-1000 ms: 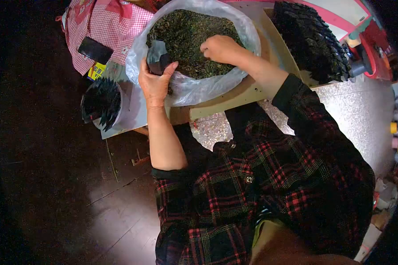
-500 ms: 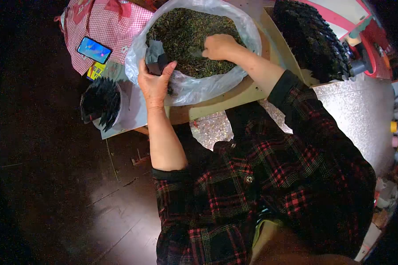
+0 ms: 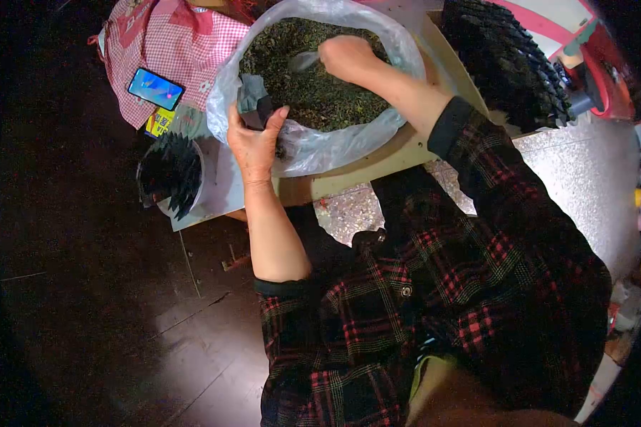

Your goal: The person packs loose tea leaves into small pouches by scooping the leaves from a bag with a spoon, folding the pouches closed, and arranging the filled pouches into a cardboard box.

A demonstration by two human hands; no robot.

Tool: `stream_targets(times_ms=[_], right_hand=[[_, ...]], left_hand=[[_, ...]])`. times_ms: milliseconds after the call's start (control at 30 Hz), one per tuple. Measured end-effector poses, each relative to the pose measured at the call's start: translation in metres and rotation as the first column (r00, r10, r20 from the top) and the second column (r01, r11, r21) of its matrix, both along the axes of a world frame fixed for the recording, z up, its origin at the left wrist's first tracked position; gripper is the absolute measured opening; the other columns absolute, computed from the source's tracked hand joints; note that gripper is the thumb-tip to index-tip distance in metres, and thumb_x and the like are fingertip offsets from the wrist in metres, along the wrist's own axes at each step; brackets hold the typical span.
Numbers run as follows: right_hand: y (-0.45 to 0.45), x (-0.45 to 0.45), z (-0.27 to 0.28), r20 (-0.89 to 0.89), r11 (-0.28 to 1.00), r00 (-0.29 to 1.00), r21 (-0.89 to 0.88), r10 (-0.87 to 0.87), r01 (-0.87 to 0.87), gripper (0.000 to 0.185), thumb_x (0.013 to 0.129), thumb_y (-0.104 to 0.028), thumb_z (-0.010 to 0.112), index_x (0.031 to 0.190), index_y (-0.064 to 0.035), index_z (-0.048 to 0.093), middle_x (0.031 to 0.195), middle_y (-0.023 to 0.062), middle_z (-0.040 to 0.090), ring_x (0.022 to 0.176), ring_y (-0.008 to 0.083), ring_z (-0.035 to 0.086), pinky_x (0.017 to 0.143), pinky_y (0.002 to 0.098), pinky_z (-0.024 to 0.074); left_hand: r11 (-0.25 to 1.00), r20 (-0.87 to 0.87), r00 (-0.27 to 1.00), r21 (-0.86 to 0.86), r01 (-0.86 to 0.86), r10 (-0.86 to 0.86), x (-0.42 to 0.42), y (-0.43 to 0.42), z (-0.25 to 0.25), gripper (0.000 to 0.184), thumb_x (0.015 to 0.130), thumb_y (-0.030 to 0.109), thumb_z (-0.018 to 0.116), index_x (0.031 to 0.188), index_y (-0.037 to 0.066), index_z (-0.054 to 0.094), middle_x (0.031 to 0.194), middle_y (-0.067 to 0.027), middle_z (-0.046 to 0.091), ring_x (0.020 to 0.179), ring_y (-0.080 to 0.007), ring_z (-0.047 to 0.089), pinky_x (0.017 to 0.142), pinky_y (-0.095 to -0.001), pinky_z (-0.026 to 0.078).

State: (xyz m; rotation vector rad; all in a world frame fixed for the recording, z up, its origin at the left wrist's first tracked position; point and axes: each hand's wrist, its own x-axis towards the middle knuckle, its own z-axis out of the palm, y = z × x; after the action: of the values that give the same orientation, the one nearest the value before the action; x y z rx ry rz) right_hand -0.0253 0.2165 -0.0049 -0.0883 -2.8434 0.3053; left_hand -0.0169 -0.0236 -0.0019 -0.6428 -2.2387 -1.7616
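Note:
My left hand [image 3: 253, 149] grips a small black pouch [image 3: 265, 110] with a greyish open top, held upright at the near left rim of a large clear plastic bag [image 3: 327, 155]. Crumbled dried green-brown leaves [image 3: 342, 107] fill the bag. Above them, my right hand [image 3: 352, 60] is closed round a small translucent scoop [image 3: 304, 62], whose bowl points left and looks slightly blurred. Its handle is hidden in my fist.
Left of the bag, a phone [image 3: 155, 89] with a lit screen lies on red checked cloth [image 3: 181, 43]. Below it stands a round pale container [image 3: 201, 171] of black pouches [image 3: 171, 171]. A tray at the right holds many stacked black pouches [image 3: 502, 64]. The table edge [image 3: 363, 181] faces me.
My right hand has moved away from me over the leaves, and the scoop shows more plainly. My left hand keeps the pouch at the rim. The whole view has shifted slightly.

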Motion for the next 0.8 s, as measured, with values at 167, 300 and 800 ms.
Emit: stream_targets(times_ms=[167, 300, 800], right_hand=[[-0.001, -0.019, -0.004, -0.122, 0.987, 0.992, 0.160, 0.023, -0.003, 0.014, 0.072, -0.008, 0.056, 0.077, -0.0019, 0.067, 0.078, 0.0204, 0.066, 0.075, 0.0373, 0.066, 0.063, 0.0471, 0.0522], [-0.020, -0.016, -0.013, -0.029, 0.983, 0.993, 0.147, 0.117, -0.112, 0.016, 0.070, -0.006, 0.055, 0.077, 0.0001, 0.068, 0.080, 0.0210, 0.066, 0.078, 0.0381, 0.066, 0.067, 0.0467, 0.0532], [0.026, 0.010, 0.017, 0.166, 0.808, 0.986, -0.584, 0.030, 0.074, 0.016, 0.073, -0.015, 0.060, 0.069, -0.0024, 0.070, 0.057, 0.0080, 0.062, 0.043, 0.0147, 0.055, 0.047, 0.0320, 0.0443]], left_hand=[[0.997, 0.016, 0.999, 0.067, 0.033, -0.034, 0.001, 0.004, 0.000, 0.058, 0.061, 0.023, 0.088, 0.103, -0.001, 0.056, 0.088, -0.0053, 0.063, 0.077, -0.0144, 0.056, 0.073, -0.0284, 0.048], [1.000, 0.028, 1.000, -0.004, -0.007, 0.007, -0.006, 0.004, -0.008, 0.061, 0.060, 0.024, 0.088, 0.106, -0.001, 0.056, 0.090, -0.0067, 0.063, 0.078, -0.0150, 0.057, 0.075, -0.0296, 0.049], [0.957, -0.131, 0.984, -0.245, -0.153, 0.124, 0.007, 0.020, 0.002, 0.063, 0.058, 0.023, 0.087, 0.108, 0.001, 0.056, 0.095, -0.0148, 0.064, 0.085, -0.0281, 0.064, 0.077, -0.0345, 0.050]])
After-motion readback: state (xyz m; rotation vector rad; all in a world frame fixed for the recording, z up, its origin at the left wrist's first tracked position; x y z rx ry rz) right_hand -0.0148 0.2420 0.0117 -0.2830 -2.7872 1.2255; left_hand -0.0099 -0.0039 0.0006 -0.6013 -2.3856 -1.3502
